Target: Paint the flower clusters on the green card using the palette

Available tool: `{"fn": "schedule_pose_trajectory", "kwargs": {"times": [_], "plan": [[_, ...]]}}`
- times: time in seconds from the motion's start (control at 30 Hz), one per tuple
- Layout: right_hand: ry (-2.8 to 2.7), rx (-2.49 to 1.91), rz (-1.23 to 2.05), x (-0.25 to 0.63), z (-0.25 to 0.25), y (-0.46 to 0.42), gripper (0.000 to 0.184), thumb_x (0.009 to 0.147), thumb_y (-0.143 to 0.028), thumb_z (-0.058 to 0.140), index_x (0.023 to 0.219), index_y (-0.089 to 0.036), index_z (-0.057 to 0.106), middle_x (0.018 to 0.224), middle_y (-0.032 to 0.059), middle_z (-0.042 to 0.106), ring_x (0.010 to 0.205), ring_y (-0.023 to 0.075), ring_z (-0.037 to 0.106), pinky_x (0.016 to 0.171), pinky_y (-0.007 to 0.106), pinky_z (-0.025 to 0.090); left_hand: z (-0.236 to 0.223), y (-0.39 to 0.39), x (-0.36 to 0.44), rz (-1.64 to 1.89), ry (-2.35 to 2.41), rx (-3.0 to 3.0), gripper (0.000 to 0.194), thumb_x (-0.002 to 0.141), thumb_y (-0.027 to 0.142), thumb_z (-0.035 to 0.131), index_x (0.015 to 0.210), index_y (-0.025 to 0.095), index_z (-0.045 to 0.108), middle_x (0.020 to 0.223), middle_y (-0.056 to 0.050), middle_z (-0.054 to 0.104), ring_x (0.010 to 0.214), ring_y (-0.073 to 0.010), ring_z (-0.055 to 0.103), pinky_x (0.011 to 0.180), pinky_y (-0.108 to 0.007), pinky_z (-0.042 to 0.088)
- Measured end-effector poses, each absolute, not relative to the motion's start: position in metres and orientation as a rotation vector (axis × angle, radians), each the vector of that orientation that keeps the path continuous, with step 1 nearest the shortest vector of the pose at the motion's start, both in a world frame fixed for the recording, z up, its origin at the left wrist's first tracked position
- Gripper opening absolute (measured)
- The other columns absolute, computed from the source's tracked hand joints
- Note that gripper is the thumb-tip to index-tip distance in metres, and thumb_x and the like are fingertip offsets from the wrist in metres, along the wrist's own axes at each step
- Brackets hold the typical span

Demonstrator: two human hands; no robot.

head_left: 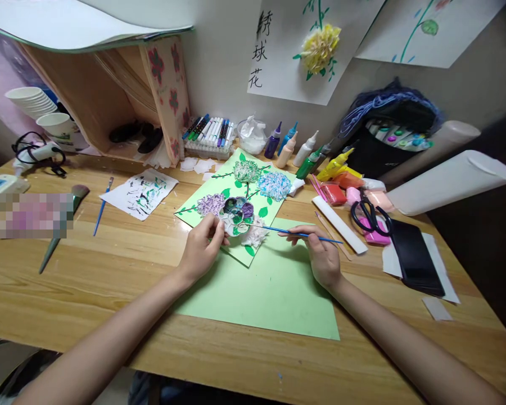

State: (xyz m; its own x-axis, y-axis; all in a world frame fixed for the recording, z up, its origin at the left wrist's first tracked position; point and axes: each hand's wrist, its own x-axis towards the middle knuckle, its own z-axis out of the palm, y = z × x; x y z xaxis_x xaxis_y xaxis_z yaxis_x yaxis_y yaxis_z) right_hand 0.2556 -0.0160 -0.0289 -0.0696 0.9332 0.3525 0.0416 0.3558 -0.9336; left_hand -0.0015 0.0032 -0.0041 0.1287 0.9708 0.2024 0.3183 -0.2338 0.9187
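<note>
My left hand (pixel 204 244) is closed on the rim of a small paint palette (pixel 237 216) with round wells holding green, purple and white paint. Between the fingers of my right hand (pixel 318 251) is a thin blue paintbrush (pixel 297 232), its tip at the palette's lower wells. Below the palette lies a light green card (pixel 188 208) with painted stems and leaves. On it are raised crumpled flowers: a purple one (pixel 209 205), a green one (pixel 247 170), a blue one (pixel 274 185) and a whitish one (pixel 255 233). A plain green sheet (pixel 261 298) lies under the card's near corner.
Several paint bottles (pixel 289 149) and a box of markers (pixel 208 135) stand along the wall. To the right are scissors (pixel 369 216), a black flat object (pixel 417 256) and clay packets (pixel 333 194). A paint-smeared paper (pixel 141 192), another blue brush (pixel 103 206) and a large brush (pixel 59 236) lie left.
</note>
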Motion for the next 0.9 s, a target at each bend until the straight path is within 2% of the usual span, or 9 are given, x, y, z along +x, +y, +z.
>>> {"fn": "schedule_pose_trajectory", "kwargs": {"times": [0.23, 0.43, 0.57, 0.9], "plan": [[-1.333, -0.984, 1.006, 0.256, -0.029, -0.016, 0.028, 0.095, -0.037, 0.044, 0.099, -0.021, 0.067, 0.088, 0.0063, 0.073, 0.08, 0.0202, 0.065, 0.068, 0.035, 0.049, -0.008, 0.004, -0.003, 1.123, 1.259, 1.654, 0.023, 0.095, 0.031, 0.045, 0.074, 0.021, 0.046, 0.066, 0.003, 0.056, 0.059, -0.0123, 0.061, 0.059, -0.026, 0.048], [-0.953, -0.979, 0.957, 0.264, -0.024, 0.003, 0.023, 0.088, -0.037, 0.05, 0.081, -0.02, 0.065, 0.067, 0.0019, 0.068, 0.059, 0.0143, 0.061, 0.054, 0.026, 0.045, -0.008, 0.008, -0.013, 1.211, 1.284, 1.593, 0.023, 0.094, 0.032, 0.048, 0.073, 0.021, 0.048, 0.064, 0.002, 0.058, 0.057, -0.0131, 0.06, 0.058, -0.027, 0.049], [-0.825, -1.026, 1.035, 0.271, -0.026, 0.016, 0.017, 0.079, -0.034, 0.06, 0.069, -0.02, 0.059, 0.062, -0.0015, 0.062, 0.055, 0.0109, 0.058, 0.049, 0.022, 0.043, -0.002, 0.012, -0.02, 1.273, 1.318, 1.519, 0.023, 0.092, 0.034, 0.052, 0.073, 0.021, 0.049, 0.063, 0.002, 0.059, 0.056, -0.0124, 0.06, 0.056, -0.025, 0.049], [-0.914, -1.087, 1.078, 0.27, -0.029, 0.016, 0.018, 0.082, -0.034, 0.055, 0.071, -0.021, 0.056, 0.062, -0.0016, 0.059, 0.057, 0.012, 0.059, 0.052, 0.023, 0.046, 0.0, 0.01, -0.022, 1.262, 1.382, 1.538, 0.023, 0.091, 0.034, 0.053, 0.072, 0.021, 0.05, 0.062, 0.002, 0.059, 0.056, -0.0125, 0.06, 0.057, -0.025, 0.049]]}}
